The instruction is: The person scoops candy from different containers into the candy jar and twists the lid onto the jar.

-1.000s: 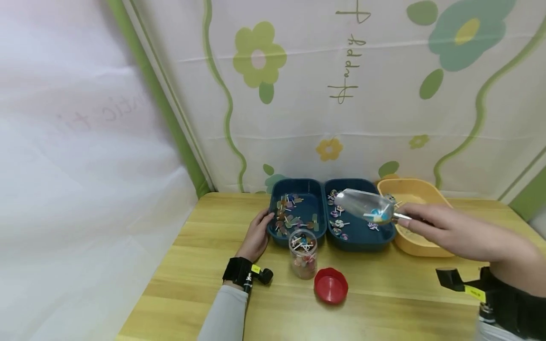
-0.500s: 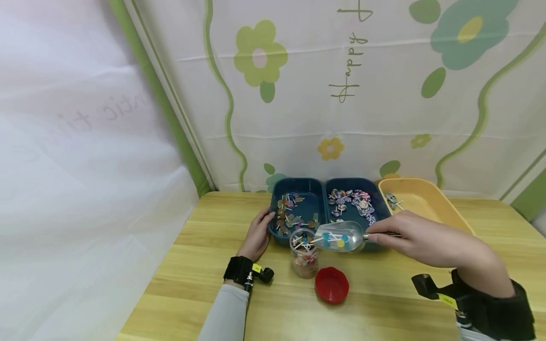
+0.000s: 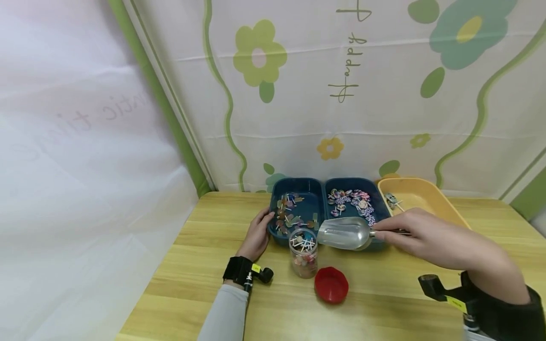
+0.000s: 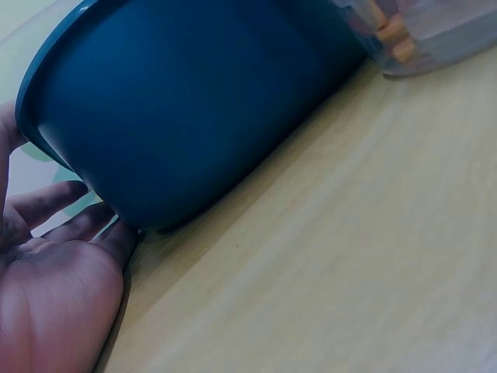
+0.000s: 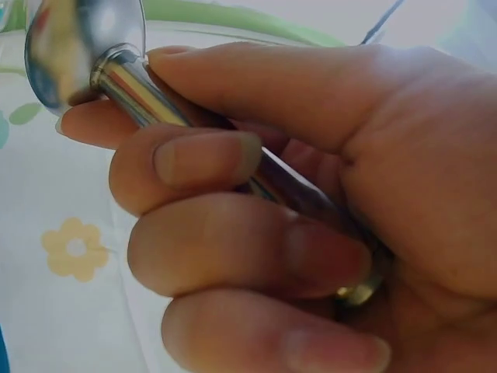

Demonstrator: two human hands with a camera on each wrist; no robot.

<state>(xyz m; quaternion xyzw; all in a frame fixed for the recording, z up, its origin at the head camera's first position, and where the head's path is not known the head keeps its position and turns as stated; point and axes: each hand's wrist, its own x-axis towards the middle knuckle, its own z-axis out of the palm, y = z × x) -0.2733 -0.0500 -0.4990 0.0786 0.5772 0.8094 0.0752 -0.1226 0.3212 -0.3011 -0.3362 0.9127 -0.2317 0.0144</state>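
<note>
We record a clear plastic jar, cylindrical, uncapped and upright on the pale wood-grain table; small candies on white sticks fill it. We take the jar as our landmark.

Just right of the jar and slightly nearer the viewer lies a round red lid, apart from it. Directly behind the jar stands a dark blue plastic tray, smooth-walled with rounded corners, holding loose lollipops; a second blue tray adjoins it to the right, holding purple and white sweets. Further right of the jar sits a yellow plastic tub.

The right hand is clenched around the handle of a polished metal scoop. In the right wrist view the fingers wrap the round shiny shaft, with the thumb laid along its top. The scoop's bowl hangs just right of the jar's mouth and a little above it, its open end pointing towards the jar; we cannot tell whether they touch.

The left hand lies left of the jar, relaxed and unclenched, fingers against the outer wall of the first blue tray; the left wrist view shows the fingertips touching its base.
</note>
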